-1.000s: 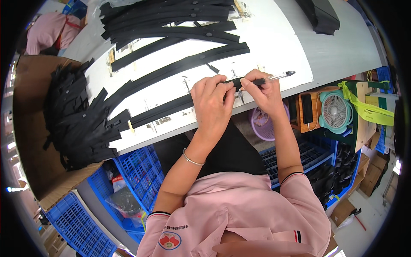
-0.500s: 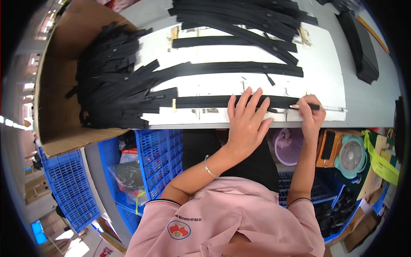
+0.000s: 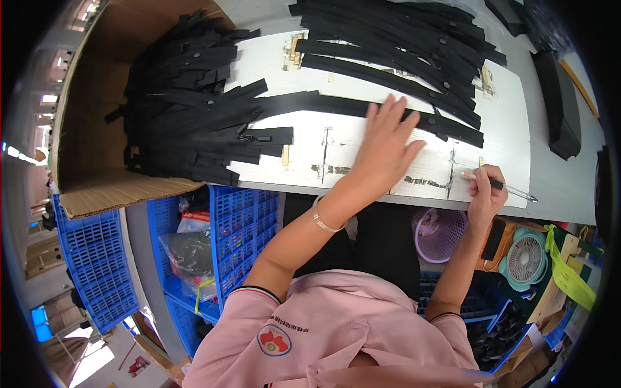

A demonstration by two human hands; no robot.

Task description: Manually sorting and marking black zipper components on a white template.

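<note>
My left hand (image 3: 388, 139) lies open with its fingers spread, the fingertips on a long black zipper (image 3: 349, 104) that stretches from the heap at the left across the white board (image 3: 362, 145). The zipper's right end (image 3: 466, 134) lies free on the board. Closed around a slim pen with a white tip (image 3: 467, 175) and a dark grip, my right hand (image 3: 486, 197) is at the board's front right. The pen's tip is near a dark line drawn on the board; whether it touches cannot be told.
A cardboard box (image 3: 97, 123) on its side at the left spills a heap of black zippers (image 3: 187, 97). More zippers (image 3: 401, 39) are piled at the back. A black block-like object (image 3: 557, 107) is at the far right. Below the table are blue crates (image 3: 242, 239), a purple basket (image 3: 446, 240) and a fan (image 3: 525, 257).
The zipper under both hands along the front edge has left that place, baring the board's marks. My left hand has moved back onto another zipper; my right hand moved slightly right and nearer me.
</note>
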